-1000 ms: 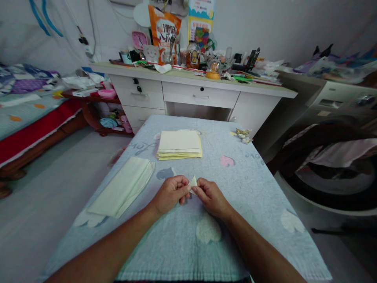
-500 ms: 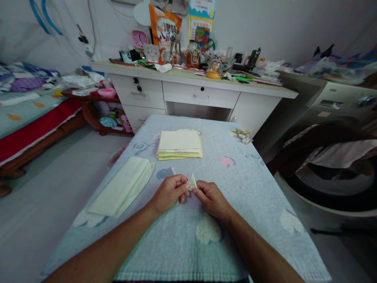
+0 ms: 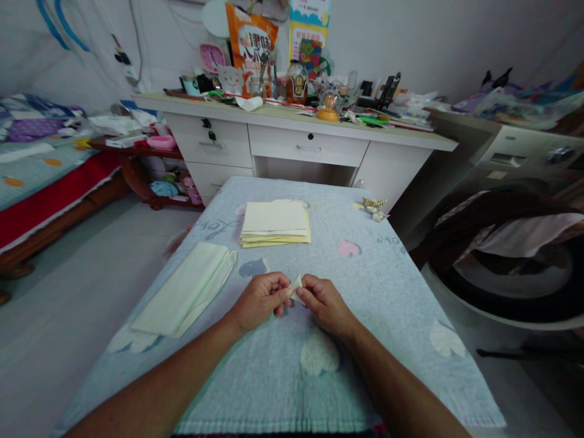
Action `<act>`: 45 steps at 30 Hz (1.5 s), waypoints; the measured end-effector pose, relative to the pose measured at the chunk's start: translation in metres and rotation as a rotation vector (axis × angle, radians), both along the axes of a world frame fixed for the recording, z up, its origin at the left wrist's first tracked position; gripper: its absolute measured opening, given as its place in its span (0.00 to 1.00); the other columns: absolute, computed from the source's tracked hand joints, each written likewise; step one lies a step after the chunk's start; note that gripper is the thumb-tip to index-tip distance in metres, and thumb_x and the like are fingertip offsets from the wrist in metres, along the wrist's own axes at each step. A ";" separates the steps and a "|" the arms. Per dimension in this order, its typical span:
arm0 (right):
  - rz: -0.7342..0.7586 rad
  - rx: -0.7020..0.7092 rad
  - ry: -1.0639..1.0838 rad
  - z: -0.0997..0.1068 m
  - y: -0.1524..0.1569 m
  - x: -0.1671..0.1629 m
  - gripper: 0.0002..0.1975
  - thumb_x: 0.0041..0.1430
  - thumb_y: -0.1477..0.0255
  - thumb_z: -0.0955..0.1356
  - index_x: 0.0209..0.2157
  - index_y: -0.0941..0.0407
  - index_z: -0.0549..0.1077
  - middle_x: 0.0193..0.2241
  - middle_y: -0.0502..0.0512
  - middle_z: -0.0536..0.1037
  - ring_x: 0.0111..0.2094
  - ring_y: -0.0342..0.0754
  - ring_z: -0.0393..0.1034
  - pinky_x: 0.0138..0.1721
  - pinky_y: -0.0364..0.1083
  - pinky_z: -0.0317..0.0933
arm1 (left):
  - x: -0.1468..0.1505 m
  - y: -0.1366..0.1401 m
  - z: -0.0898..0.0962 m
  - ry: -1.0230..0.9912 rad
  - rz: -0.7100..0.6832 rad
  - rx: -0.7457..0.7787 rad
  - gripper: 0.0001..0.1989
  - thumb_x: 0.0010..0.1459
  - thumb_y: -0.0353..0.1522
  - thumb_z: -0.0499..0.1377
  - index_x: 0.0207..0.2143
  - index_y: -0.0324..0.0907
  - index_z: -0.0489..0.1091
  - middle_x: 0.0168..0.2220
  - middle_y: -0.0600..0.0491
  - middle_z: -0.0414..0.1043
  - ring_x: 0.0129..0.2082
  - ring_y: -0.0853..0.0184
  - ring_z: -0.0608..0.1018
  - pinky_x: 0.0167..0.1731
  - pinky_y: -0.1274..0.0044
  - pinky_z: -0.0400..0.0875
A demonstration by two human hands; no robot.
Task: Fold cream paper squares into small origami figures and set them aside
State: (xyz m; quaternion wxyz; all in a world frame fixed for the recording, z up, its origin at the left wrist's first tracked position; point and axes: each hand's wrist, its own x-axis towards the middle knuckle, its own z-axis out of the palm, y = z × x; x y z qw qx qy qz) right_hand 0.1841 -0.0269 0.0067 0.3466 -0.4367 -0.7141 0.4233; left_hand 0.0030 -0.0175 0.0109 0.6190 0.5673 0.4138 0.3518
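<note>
Between my two hands is a small piece of folded pale paper (image 3: 295, 285), its pointed tip facing up and away from me. My left hand (image 3: 264, 295) pinches its left side between thumb and fingers. On the right side, my right hand (image 3: 325, 302) grips it the same way, so the fingers cover much of it. A stack of cream and yellow paper sheets (image 3: 274, 218) lies beyond my hands. Left of my left arm rests a long bundle of folded pale green paper (image 3: 185, 291).
A light blue patterned cloth (image 3: 383, 340) covers the table. Small folded paper pieces (image 3: 376, 208) sit at its far right corner. Behind stands a cluttered white desk (image 3: 292, 146). A washing machine (image 3: 515, 182) is on the right, a bed (image 3: 50, 176) on the left.
The folded paper's tip has tilted a little to the right, and my right hand's fingers have closed in nearer to it. The whole view has shifted slightly.
</note>
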 end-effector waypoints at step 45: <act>0.053 -0.235 0.349 -0.009 0.005 -0.003 0.13 0.60 0.60 0.67 0.31 0.56 0.67 0.22 0.46 0.66 0.23 0.39 0.58 0.26 0.40 0.52 | -0.002 -0.003 -0.001 0.236 0.073 0.482 0.04 0.56 0.29 0.58 0.36 0.41 0.69 0.36 0.53 0.68 0.33 0.70 0.74 0.34 0.79 0.71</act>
